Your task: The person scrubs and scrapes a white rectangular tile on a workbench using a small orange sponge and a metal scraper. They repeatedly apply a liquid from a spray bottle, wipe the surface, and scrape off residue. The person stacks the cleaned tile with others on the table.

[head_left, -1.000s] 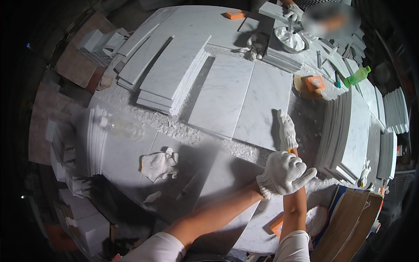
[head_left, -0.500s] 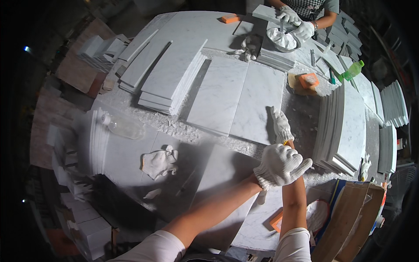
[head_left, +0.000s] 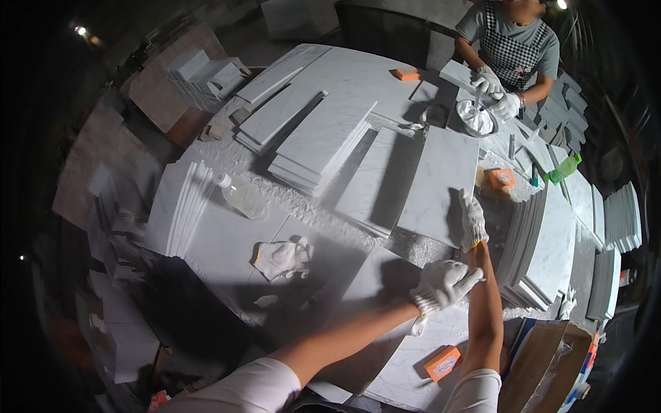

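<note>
My right hand (head_left: 472, 224), in a white knit glove, is at the right edge of a white marble slab (head_left: 437, 182), its fingers along that edge. A shadow from this slab falls on the neighbouring slab (head_left: 365, 182) to its left. My left hand (head_left: 443, 283), gloved too, is curled with one digit pointing right, close to my right forearm. Below its cuff hangs a pale end I cannot identify; the palm is hidden. Under my left arm lies another marble slab (head_left: 358, 292). Near my right forearm is an orange box (head_left: 442, 363).
Stacked slabs stand at right (head_left: 533, 248) and upper left (head_left: 323, 148). A loose glove (head_left: 281, 258) and a clear bottle (head_left: 242, 197) lie left. A cardboard box (head_left: 551, 365) sits lower right. Across the table, a person's gloved hands (head_left: 506, 103) work over a bowl (head_left: 476, 118).
The view has tilted up. The right slab has shifted with my right hand and now shades its neighbour. My left hand has drawn back a little from my right wrist.
</note>
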The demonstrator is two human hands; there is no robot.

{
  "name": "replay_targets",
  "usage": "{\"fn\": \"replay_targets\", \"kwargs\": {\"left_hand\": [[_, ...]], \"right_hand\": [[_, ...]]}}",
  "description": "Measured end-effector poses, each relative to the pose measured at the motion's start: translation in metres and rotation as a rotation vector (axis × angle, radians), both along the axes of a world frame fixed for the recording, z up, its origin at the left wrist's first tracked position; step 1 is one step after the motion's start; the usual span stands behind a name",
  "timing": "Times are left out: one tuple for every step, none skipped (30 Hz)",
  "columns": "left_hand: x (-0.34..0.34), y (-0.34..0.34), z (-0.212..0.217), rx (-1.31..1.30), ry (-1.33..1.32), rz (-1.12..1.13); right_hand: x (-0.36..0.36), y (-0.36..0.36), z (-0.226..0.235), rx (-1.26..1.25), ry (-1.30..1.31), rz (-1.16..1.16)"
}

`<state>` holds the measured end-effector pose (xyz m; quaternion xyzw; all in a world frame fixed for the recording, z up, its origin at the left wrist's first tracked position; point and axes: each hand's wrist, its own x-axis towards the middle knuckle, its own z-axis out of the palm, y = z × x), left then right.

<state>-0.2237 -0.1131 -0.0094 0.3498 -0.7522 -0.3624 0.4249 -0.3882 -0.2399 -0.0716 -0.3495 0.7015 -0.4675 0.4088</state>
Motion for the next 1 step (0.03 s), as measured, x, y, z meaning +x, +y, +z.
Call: {"fn": "replay_targets", "kwargs": {"left_hand": [[-0.0003, 0.0001, -0.0022, 0.059, -0.058, -0.006]], "right_hand": [[-0.0007, -0.0070, 0.0033, -0.030, -0.093, 0.026]]}}
